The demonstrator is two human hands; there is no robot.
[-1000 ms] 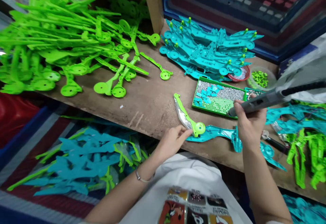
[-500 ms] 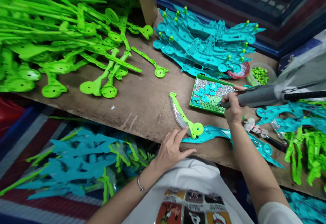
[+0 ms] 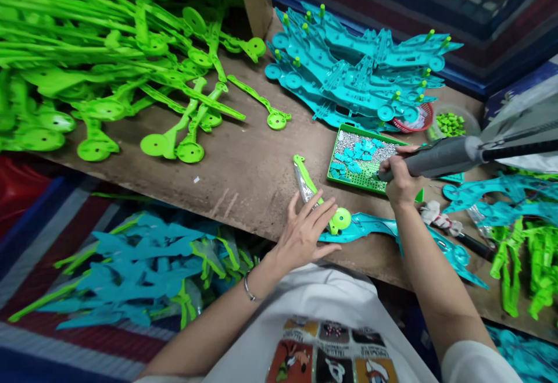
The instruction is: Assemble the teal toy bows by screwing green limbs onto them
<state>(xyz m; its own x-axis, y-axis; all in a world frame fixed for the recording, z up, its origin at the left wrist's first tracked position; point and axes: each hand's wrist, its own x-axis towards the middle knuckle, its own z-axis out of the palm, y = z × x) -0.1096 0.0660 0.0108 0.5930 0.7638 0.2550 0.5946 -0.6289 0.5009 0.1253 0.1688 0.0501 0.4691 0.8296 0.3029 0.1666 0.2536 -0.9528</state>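
Observation:
A toy piece with a green arm [image 3: 305,181] and a teal body [image 3: 375,227] lies near the front edge of the wooden bench [image 3: 248,168]. My left hand [image 3: 307,231] rests flat on it with fingers spread, covering part of the green arm next to its round hub [image 3: 341,218]. My right hand [image 3: 399,179] grips a grey power screwdriver [image 3: 440,158], its tip down at the right side of a green tray [image 3: 346,182] filled with small screws and teal bits.
A heap of green arms [image 3: 108,69] covers the bench's left. Stacked teal bodies [image 3: 353,75] lie at the back, beside a small red dish [image 3: 421,120] and a bowl of green bits [image 3: 451,122]. More teal and green parts [image 3: 518,226] lie at right, with finished pieces [image 3: 139,267] below the bench.
My right hand carried the screwdriver tip from the tray's front edge up into the tray. My left hand slid up from the bench edge onto the green arm, fingers spreading.

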